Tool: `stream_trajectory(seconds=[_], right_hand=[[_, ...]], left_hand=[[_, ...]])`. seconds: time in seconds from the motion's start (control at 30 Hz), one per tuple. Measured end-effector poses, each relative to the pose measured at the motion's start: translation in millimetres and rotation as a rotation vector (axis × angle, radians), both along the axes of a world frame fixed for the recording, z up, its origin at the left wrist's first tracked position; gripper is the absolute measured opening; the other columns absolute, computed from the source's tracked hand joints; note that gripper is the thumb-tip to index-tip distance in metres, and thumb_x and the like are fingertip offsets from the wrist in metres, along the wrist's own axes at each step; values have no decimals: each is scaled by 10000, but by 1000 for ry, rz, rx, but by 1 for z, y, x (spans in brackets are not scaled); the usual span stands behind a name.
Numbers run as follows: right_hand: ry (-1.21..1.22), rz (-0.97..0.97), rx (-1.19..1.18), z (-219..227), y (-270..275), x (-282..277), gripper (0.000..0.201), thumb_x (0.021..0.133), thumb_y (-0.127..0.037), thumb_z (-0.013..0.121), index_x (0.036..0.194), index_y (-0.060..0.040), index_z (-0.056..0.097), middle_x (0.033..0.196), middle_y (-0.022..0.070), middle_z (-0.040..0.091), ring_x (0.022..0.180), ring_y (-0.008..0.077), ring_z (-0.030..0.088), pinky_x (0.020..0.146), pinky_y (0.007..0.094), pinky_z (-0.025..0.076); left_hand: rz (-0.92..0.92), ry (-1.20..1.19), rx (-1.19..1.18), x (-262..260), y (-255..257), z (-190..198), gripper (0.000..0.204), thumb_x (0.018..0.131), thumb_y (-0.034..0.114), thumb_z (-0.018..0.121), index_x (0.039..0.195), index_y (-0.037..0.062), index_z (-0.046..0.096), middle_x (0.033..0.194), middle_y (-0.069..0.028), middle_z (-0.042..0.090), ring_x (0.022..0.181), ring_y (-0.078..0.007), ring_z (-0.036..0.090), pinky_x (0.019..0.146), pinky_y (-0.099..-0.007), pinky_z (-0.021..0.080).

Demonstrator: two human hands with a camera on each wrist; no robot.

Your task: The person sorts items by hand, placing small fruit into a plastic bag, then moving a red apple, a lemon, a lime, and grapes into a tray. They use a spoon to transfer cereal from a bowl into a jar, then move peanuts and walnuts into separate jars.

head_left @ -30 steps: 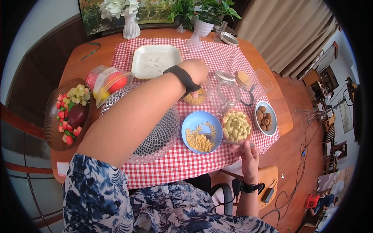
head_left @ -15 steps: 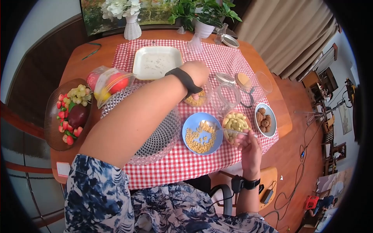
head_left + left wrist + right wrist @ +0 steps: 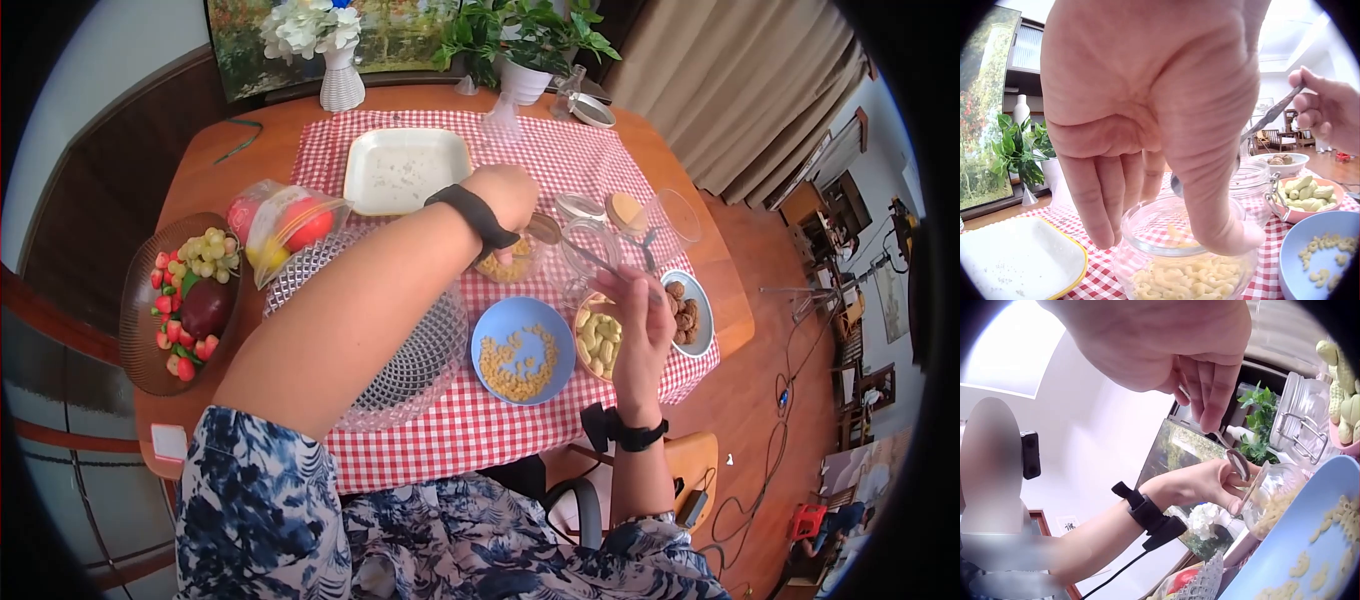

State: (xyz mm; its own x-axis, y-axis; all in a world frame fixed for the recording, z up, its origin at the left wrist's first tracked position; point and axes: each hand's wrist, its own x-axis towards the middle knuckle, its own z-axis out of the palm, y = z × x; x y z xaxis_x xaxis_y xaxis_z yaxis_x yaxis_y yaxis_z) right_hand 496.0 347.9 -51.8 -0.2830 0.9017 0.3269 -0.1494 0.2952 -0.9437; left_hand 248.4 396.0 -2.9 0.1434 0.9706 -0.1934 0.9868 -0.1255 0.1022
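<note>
In the head view my left hand [image 3: 505,200] is at a round glass jar [image 3: 1124,265] of elbow macaroni [image 3: 1188,278]. The left wrist view shows its thumb and fingers on opposite sides of the jar's rim. My right hand [image 3: 645,320] pinches the handle of a metal spoon [image 3: 1239,464]. The spoon's bowl is at the jar's mouth, beside the left hand, and tilted. Several macaroni pieces are in the jar's upper part, above the pile. Closer to me stands a blue bowl [image 3: 500,322] with loose macaroni lying along its lower part.
Right of the blue bowl are a bowl of peanuts [image 3: 600,342] and a bowl of walnuts [image 3: 688,312]. A clip-top glass jar [image 3: 592,240] stands behind them. A white tray [image 3: 405,165], a ridged glass dish [image 3: 415,340] and a fruit dish [image 3: 140,345] lie leftward.
My right hand has lifted the spoon out of the blue bowl and carried it up and left to the jar. Less macaroni remains in the bowl. The left hand stays at the jar.
</note>
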Motion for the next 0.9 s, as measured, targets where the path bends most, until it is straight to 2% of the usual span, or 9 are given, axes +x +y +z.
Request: stream_trajectory(seconds=[0.1, 0.3, 0.37, 0.4, 0.5, 0.57, 0.67, 0.8, 0.9], right_hand=[[7, -86, 7, -4, -16, 18, 323, 1073, -248, 439, 1160, 31, 579, 991, 156, 708, 896, 210, 705, 741, 290, 570], [-39, 174, -213, -35, -47, 72, 316, 1073, -239, 435, 1113, 33, 591, 956, 173, 710, 847, 224, 707, 690, 312, 570], [-129, 204, -283, -46, -58, 80, 321, 1071, -241, 441, 1133, 36, 590, 963, 176, 711, 858, 227, 707, 693, 309, 569], [-132, 227, -274, -48, -61, 81, 319, 1070, -244, 446, 1153, 29, 588, 985, 173, 712, 876, 230, 708, 699, 307, 567], [-108, 143, -253, -53, -56, 87, 317, 1071, -245, 442, 1152, 23, 591, 1009, 169, 711, 894, 230, 708, 714, 307, 568], [-86, 103, -240, -52, -52, 90, 315, 1074, -242, 435, 1155, 20, 590, 1030, 164, 710, 910, 228, 709, 723, 304, 565], [-142, -42, -151, -57, -46, 92, 321, 1078, -236, 423, 1196, 18, 577, 1046, 158, 709, 960, 231, 708, 720, 298, 558], [-95, 29, -230, -64, -52, 85, 326, 1080, -235, 413, 1201, 20, 576, 1062, 167, 708, 956, 231, 709, 725, 303, 555], [-44, 104, -332, -68, -57, 85, 322, 1081, -232, 409, 1194, 17, 578, 1056, 170, 708, 946, 235, 711, 716, 301, 554]], left_hand=[[-10, -15, 12, -2, -1, -2, 529, 556, 185, 942, 1017, 17, 744, 1061, -156, 715, 1050, -315, 676, 892, -407, 546], [-41, 22, 17, 0, -4, 4, 526, 556, 192, 943, 1015, 26, 747, 1079, -148, 709, 1044, -326, 675, 895, -416, 544], [-91, 18, 26, -2, -2, 2, 566, 526, 270, 949, 917, -50, 694, 973, -181, 705, 980, -358, 664, 828, -417, 539], [-94, 18, 25, -2, -1, 1, 566, 526, 270, 949, 917, -50, 694, 973, -181, 705, 980, -358, 664, 828, -417, 539], [-89, 33, 9, -1, 0, 0, 583, 523, 262, 951, 947, -43, 692, 991, -176, 706, 992, -358, 662, 834, -419, 538], [-20, 4, 14, 0, -1, 0, 493, 564, 171, 941, 995, 25, 751, 1104, -153, 701, 1058, -323, 670, 891, -418, 546], [2, -13, -5, 1, -2, 2, 518, 566, 161, 940, 1025, 25, 745, 1112, -154, 700, 1064, -323, 669, 898, -417, 546], [1, -20, 2, 0, -2, 1, 540, 569, 158, 939, 1053, 25, 737, 1123, -155, 698, 1072, -327, 666, 904, -416, 545], [-52, 4, 22, -3, 3, -6, 632, 508, 248, 956, 1006, -28, 683, 1017, -175, 701, 1030, -353, 648, 873, -416, 527]])
